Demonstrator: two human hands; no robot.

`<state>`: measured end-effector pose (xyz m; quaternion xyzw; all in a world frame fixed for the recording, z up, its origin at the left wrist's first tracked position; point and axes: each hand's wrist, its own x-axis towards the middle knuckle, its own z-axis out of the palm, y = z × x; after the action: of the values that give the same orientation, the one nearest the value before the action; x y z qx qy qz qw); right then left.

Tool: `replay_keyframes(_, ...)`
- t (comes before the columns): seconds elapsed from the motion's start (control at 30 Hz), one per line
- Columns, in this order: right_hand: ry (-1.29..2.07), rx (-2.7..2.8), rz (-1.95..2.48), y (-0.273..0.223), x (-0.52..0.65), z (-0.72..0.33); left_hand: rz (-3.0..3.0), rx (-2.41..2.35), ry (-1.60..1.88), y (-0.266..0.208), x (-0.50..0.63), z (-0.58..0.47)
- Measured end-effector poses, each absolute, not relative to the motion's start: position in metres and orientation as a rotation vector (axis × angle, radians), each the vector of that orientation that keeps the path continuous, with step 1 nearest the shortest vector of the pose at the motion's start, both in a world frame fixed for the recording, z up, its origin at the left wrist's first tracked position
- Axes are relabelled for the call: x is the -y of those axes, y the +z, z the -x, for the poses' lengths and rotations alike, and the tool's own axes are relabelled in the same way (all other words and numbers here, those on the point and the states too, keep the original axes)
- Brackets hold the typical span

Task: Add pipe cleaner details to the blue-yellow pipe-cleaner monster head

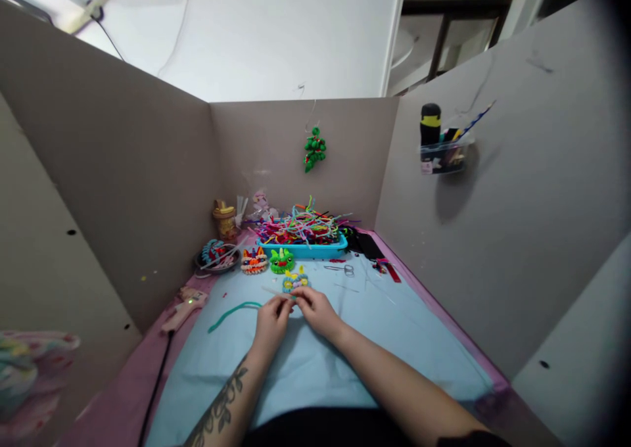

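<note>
A teal pipe cleaner trails out to the left from my left hand, whose fingers are closed on it. Close beside it, my right hand pinches at what looks like the same pipe cleaner, with a small teal bit showing between the fingertips. A thin pale strip sticks out above my left fingers; I cannot tell which hand has it. Just beyond my fingertips lies a blue and yellow pipe-cleaner animal head, partly hidden. An orange head and a green head sit farther back.
A blue tray heaped with colourful pipe cleaners stands at the back. Small scissors lie to the right. A pink glue gun with a lit green light and a dark bowl are at left. Grey panels enclose the table.
</note>
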<state>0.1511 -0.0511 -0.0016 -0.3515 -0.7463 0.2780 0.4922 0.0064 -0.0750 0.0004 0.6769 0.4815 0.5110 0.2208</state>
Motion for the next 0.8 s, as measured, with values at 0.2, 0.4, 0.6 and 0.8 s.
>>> replay_keyframes(0.2,0.509,1.796,0.823,0.0027,0.0501,-0.1554,-1.978,-1.399,1.416,-0.0016,0.0737,-0.0061)
replay_keyframes(0.4,0.438,1.882,0.754,0.0017,0.0494,-0.1575,-1.949,-1.343,1.409,-0.0017,0.0744,-0.0055)
replay_keyframes(0.6,0.419,1.86,0.749,0.0012,0.0486,-0.1568,-1.959,-1.319,1.418,-0.0011,0.0767,-0.0059)
replay_keyframes(0.8,0.433,1.872,0.744,0.0079,0.0537,-0.1582,-2.004,-1.261,1.42,0.0005,0.0793,-0.0076)
